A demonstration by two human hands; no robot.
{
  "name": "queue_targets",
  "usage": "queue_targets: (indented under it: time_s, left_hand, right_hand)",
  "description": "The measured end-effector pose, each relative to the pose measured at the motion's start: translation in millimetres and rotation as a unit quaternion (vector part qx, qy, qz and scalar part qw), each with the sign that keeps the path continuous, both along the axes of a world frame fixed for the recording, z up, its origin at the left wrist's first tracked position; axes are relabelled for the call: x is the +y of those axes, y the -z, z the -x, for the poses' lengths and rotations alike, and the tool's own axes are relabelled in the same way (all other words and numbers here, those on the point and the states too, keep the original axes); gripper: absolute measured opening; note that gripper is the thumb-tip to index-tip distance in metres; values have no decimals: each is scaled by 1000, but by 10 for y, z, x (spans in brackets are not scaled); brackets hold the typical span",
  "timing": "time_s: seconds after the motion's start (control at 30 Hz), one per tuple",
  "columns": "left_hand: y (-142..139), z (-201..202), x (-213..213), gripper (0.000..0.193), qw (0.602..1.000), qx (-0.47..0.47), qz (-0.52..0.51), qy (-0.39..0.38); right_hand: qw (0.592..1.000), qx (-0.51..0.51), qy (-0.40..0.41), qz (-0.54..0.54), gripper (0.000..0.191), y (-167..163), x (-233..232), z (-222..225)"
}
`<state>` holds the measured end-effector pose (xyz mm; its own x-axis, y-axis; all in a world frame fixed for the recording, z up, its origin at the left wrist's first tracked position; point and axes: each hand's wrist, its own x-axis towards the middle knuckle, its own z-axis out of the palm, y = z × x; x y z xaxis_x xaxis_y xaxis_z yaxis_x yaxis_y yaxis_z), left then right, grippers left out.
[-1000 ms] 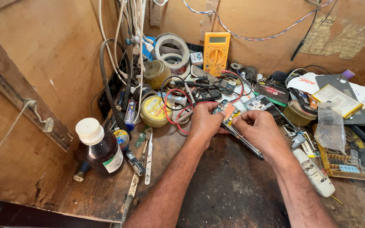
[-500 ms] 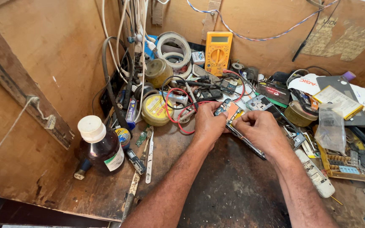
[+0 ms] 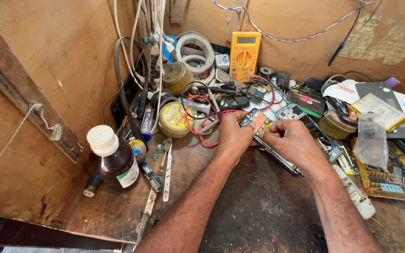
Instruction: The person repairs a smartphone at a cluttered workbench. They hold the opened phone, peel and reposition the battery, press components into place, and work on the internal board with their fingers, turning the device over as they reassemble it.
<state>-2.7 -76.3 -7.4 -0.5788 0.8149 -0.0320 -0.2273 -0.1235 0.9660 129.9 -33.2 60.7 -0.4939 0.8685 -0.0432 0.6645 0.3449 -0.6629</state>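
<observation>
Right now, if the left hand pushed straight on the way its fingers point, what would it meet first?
Probably the opened phone already at the left hand's fingertips; beyond it, the black handset, though depth is unclear.

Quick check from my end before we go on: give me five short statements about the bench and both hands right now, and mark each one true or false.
1. Both hands, left hand and right hand, are on the opened phone. True.
2. The yellow multimeter lies flat at the near edge of the bench. False: it leans against the back wall, behind the clutter.
3. The brown bottle with the white cap stands upright to the left of the left hand. True.
4. The right hand holds the yellow round tin. False: the tin sits apart, left of the left hand, untouched.
5. Red and black wires loop on the bench close to the left hand. True.
</observation>
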Motion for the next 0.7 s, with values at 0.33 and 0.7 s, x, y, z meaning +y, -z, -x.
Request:
queue_targets:
  time_s: [0.33, 0.7]
  left_hand:
    - [-7, 48, -32, 38, 999, -5, -7, 33]
    - [-37, 153, -75, 31, 990, -29, -52, 126]
  right_hand:
    - [999, -31, -27, -24, 23, -27, 62, 14]
    - [998, -55, -11, -29, 27, -70, 34, 52]
